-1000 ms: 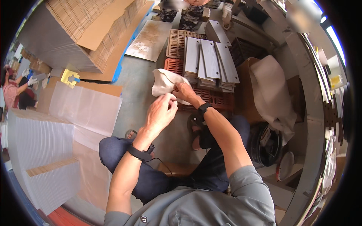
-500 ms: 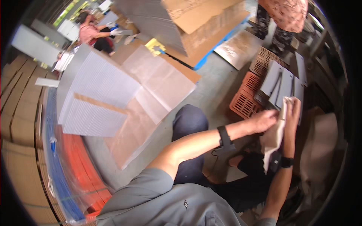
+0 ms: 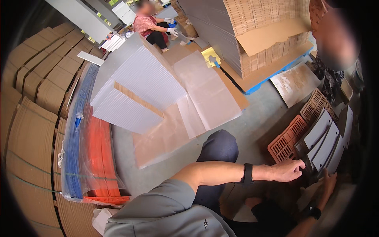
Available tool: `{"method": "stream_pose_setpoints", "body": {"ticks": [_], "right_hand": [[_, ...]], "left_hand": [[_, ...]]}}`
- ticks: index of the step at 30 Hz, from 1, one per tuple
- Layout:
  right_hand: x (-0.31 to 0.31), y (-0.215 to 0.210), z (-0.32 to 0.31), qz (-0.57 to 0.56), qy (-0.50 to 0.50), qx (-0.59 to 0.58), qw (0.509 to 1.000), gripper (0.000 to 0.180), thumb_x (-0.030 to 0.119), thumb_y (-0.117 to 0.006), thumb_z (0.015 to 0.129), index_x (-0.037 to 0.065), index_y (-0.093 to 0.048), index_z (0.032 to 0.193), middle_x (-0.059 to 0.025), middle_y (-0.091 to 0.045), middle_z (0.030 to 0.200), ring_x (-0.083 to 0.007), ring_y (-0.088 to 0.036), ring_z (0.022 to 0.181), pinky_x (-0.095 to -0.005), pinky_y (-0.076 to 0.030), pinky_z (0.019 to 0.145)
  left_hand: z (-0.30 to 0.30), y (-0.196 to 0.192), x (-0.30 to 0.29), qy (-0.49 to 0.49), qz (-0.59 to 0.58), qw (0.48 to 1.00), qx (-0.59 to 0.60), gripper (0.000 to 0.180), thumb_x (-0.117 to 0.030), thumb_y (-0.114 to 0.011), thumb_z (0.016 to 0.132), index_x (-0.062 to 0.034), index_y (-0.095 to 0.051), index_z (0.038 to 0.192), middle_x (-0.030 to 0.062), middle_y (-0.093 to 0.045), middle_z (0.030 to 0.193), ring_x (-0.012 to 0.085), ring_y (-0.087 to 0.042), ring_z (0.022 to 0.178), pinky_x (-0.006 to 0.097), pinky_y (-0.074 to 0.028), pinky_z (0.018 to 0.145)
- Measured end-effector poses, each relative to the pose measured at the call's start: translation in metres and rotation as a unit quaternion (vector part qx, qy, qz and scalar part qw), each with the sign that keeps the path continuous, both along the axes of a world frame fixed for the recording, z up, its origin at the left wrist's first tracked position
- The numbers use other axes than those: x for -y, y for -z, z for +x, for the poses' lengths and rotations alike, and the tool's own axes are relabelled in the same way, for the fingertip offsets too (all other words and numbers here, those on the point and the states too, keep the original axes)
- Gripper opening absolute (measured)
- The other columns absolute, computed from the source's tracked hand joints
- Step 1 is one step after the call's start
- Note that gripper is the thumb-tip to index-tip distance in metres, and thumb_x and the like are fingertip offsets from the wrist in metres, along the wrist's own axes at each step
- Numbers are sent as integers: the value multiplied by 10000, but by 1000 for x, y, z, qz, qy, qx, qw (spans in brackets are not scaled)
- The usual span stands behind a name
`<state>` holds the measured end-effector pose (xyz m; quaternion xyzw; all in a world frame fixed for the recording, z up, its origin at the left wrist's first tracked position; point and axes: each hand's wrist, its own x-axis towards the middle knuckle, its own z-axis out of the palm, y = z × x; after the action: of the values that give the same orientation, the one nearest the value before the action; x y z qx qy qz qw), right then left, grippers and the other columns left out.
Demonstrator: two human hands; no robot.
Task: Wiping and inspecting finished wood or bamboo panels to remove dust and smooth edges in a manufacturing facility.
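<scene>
Fingers: our left hand (image 3: 287, 170) curls its fingertips onto the lower end of the grey panels (image 3: 321, 138); our right hand (image 3: 328, 182) lies beside them, fingers loosely together, and we cannot tell whether they pinch anything.
Panels: we see several flat grey pieces side by side on an orange crate (image 3: 285, 143), just right of our raised knee (image 3: 218, 145).
Progress: the panels look neatly ranked, so we judge the laying-out mostly done; these near ends are what our hands are on now.
Floor: bare grey concrete (image 3: 256, 122), with clear plastic sheets (image 3: 205, 94) and brown card spread over it.
Room: we sit among cardboard stacks (image 3: 35, 98) and white sheet piles (image 3: 138, 83); another person (image 3: 152, 25) in gloves sits far off.
</scene>
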<state>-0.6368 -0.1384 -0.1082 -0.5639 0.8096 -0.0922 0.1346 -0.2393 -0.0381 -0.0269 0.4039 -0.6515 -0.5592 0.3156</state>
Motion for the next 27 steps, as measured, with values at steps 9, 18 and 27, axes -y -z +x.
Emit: {"method": "stream_pose_setpoints", "body": {"ticks": [9, 18, 27], "right_hand": [[-3, 9, 22, -44, -5, -48, 998, 878, 453, -702, 899, -43, -331, 1521, -264, -628, 1327, -398, -622, 1211, -442, -485, 1016], [-35, -66, 73, -156, -56, 360, 918, 661, 345, -682, 954, -62, -490, 1438, -167, -636, 1242, -234, -588, 1121, -339, -454, 999], [-97, -138, 299, 3, -200, 463, 863, 739, 318, -737, 869, -31, -464, 1460, -135, -642, 1169, -201, -611, 1061, -337, -479, 956]], "left_hand": [[18, 24, 16, -101, -43, 994, -3, 327, -187, -596, 987, 35, -566, 1225, 154, -699, 889, 290, -692, 830, 401, -550, 781], [18, 15, 28, -154, 48, 962, -220, 797, -454, -646, 993, 91, -310, 1467, 273, -597, 1280, 295, -617, 1177, 380, -495, 1008], [37, -20, 22, -221, 124, 909, -331, 783, -716, -473, 966, -97, -450, 1444, 90, -546, 1184, 186, -508, 1141, 347, -415, 1023]]}}
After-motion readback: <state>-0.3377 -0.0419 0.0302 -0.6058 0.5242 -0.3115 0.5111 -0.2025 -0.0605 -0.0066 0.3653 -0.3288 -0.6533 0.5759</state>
